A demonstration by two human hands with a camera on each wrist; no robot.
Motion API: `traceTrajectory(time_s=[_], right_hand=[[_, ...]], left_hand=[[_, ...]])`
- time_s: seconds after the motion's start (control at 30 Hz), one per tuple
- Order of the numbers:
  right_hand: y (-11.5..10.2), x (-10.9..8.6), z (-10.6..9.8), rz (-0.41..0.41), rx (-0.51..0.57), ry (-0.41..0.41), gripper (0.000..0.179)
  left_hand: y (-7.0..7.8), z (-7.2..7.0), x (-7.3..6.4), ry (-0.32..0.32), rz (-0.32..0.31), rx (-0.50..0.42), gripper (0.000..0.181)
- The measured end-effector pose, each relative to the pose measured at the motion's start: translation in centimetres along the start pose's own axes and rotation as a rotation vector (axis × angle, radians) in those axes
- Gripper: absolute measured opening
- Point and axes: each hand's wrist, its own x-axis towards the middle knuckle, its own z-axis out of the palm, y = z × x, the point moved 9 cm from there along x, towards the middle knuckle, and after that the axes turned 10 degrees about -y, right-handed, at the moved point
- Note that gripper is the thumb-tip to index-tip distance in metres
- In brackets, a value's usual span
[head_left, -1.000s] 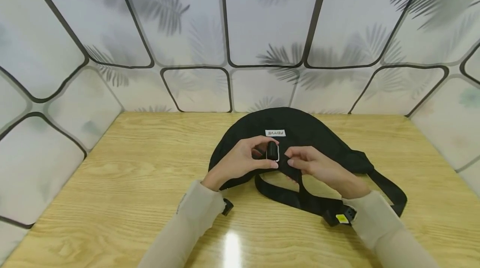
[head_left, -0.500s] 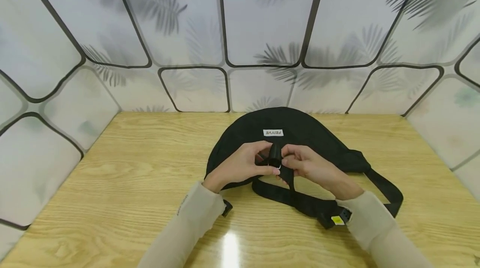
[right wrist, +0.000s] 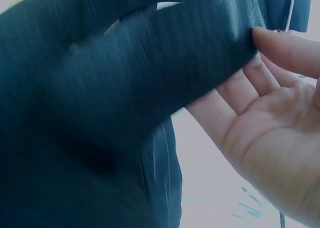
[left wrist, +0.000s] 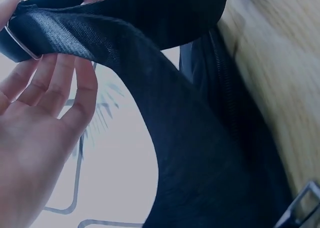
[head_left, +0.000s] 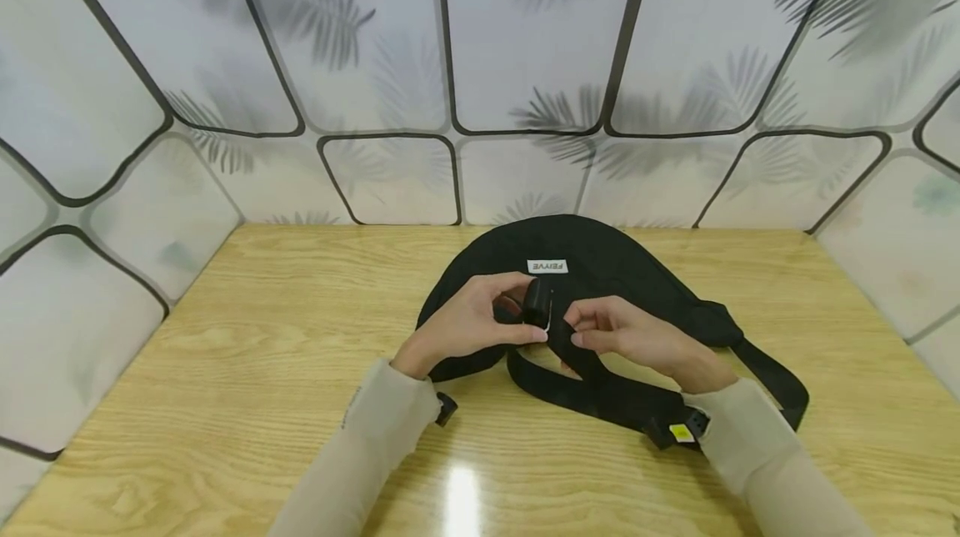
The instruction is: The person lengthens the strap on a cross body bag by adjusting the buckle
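Note:
A black crossbody bag (head_left: 600, 249) with a white label lies on the table. My left hand (head_left: 468, 320) pinches the thin metal strap slider (left wrist: 22, 42) between thumb and fingers, over the front of the bag. Webbing passes through the slider, and a short black loop (head_left: 536, 302) of it stands up there. To the right, my right hand (head_left: 630, 333) pinches the black strap (right wrist: 200, 47) just beside the slider, thumb on one face and fingers behind it. From there the strap curves down towards the table.
The wood-grain table (head_left: 300, 337) runs back to a patterned cloth wall (head_left: 390, 87). More strap (head_left: 780, 383) loops out at the bag's right side. A metal ring (left wrist: 305, 203) shows in the left wrist view's lower corner.
Half a second ago the hands came close together at the slider. Now they have drawn apart, the right hand moving right with the strap and the left hand slightly left with the slider.

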Motion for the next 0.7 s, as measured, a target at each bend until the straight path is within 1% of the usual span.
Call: traceTrajectory(time_s=[0.1, 0.17, 0.2, 0.27, 0.43, 0.53, 0.6, 0.63, 0.7], right_hand=[[-0.4, 0.0, -0.2, -0.018, -0.048, 0.047, 0.011], [-0.5, 0.0, -0.3, -0.021, -0.068, 0.084, 0.011], [-0.6, 0.0, -0.4, -0.018, -0.069, 0.103, 0.01], [-0.7, 0.0, -0.4, -0.013, -0.034, 0.138, 0.008], [-0.6, -0.1, -0.6, 0.053, 0.043, 0.261, 0.01], [-0.4, -0.3, -0.7, 0.099, 0.028, 0.316, 0.011], [-0.3, -0.3, -0.7, 0.097, 0.026, 0.307, 0.01], [-0.3, -0.3, -0.7, 0.085, 0.029, 0.288, 0.009], [-0.5, -0.1, -0.5, 0.044, 0.043, 0.221, 0.006]], left_hand=[[-0.3, 0.3, 0.1, -0.016, -0.015, -0.025, 0.049], [-0.5, 0.6, 0.2, -0.027, -0.007, -0.025, 0.047], [-0.5, 0.7, 0.3, -0.034, -0.005, -0.022, 0.046], [-0.5, 1.1, 0.4, -0.048, 0.002, -0.011, 0.046], [-0.2, 1.9, 0.7, -0.069, 0.046, 0.016, 0.046], [-0.1, 2.0, 0.8, -0.06, 0.076, 0.03, 0.043], [0.0, 1.8, 0.7, -0.049, 0.091, 0.026, 0.04], [0.1, 1.7, 0.7, -0.041, 0.098, 0.023, 0.039], [0.2, 1.3, 0.6, -0.023, 0.108, 0.016, 0.036]])
